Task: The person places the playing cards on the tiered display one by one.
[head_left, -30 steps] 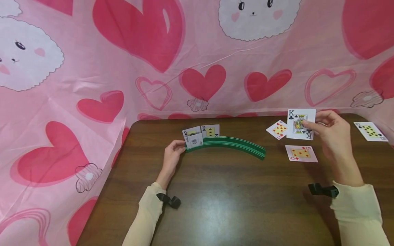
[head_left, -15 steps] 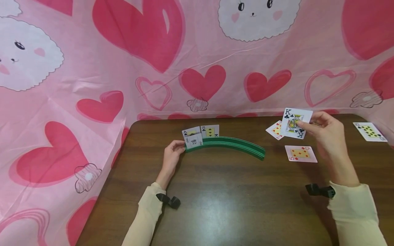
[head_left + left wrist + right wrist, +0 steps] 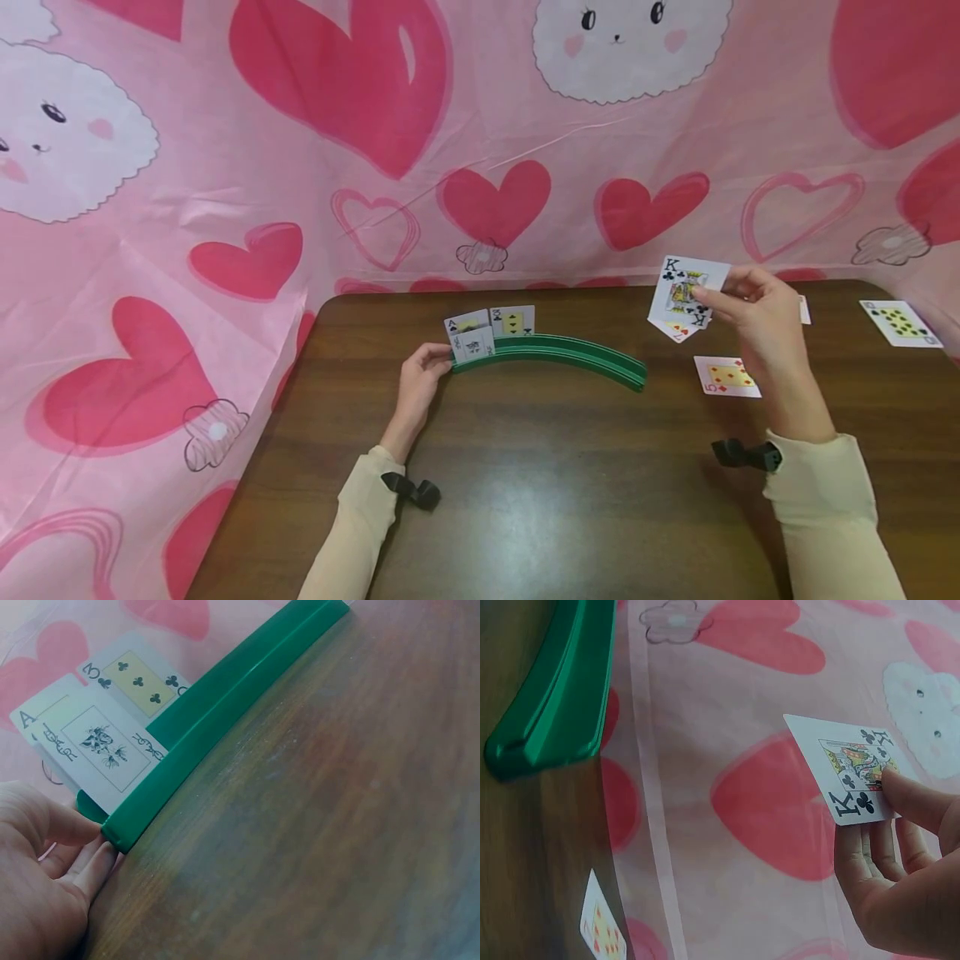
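My left hand (image 3: 422, 375) pinches the left end of a curved green playing card holder (image 3: 570, 348). In its slots stand a joker (image 3: 101, 739), an ace (image 3: 31, 712) partly behind the joker, and a three of clubs (image 3: 139, 679). My right hand (image 3: 772, 329) holds a king of clubs (image 3: 681, 287) between thumb and fingers, face toward me, raised to the right of the holder. In the head view the king overlaps a seven of hearts (image 3: 677, 331), whose lower corner shows. The right wrist view shows the king (image 3: 847, 769) with the thumb on its face.
A five of diamonds (image 3: 723, 377) lies on the brown wooden table (image 3: 570, 450), partly covered by my right hand. Farther right is a black-suited card (image 3: 900, 323). Another card's edge (image 3: 806, 309) peeks out behind the right hand. A pink heart-patterned cloth (image 3: 585, 217) hangs behind.
My right hand has carried the king of clubs leftward, over the seven of hearts, tilting it clockwise. A card behind that hand has come into view. The left hand and holder stay still.
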The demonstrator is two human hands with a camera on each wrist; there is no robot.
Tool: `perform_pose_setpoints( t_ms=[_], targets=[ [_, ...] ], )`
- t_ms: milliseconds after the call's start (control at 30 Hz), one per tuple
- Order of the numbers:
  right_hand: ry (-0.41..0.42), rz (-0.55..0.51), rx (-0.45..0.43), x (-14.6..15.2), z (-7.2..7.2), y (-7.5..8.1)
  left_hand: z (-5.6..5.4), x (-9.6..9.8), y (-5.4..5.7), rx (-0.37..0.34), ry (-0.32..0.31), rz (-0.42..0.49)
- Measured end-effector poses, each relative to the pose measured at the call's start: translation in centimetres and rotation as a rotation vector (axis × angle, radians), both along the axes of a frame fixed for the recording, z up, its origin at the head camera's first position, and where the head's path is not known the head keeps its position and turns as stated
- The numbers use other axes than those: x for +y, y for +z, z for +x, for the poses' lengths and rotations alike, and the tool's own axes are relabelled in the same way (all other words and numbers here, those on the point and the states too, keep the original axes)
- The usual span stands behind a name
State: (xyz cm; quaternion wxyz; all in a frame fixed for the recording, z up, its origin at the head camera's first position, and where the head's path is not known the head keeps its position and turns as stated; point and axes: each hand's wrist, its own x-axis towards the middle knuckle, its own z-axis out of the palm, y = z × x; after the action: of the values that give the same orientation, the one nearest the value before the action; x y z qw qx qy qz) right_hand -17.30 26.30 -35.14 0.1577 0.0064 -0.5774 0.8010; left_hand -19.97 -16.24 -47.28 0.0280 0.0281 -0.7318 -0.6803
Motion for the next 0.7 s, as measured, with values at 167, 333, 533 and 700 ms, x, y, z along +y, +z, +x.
perform_pose_setpoints(
  t_ms=[167,333,533,700],
  targets=[
    [0.02,-0.004,0.007,-1.3,-0.4,0.2,1.2,0.5,2.2,0.016,0.005,0.002],
    [0.029,0.0,0.016,-2.7,-0.8,0.5,1.1,0.7,2.2,0.038,0.016,0.015],
    [0.068,-0.004,0.027,-4.5,-1.2,0.5,-0.3,0.3,-0.1,0.024,0.026,0.013],
    [0.093,0.104,-0.008,-6.0,-1.5,0.2,-0.4,0.3,-0.5,0.036,0.028,0.023]
  ],
)
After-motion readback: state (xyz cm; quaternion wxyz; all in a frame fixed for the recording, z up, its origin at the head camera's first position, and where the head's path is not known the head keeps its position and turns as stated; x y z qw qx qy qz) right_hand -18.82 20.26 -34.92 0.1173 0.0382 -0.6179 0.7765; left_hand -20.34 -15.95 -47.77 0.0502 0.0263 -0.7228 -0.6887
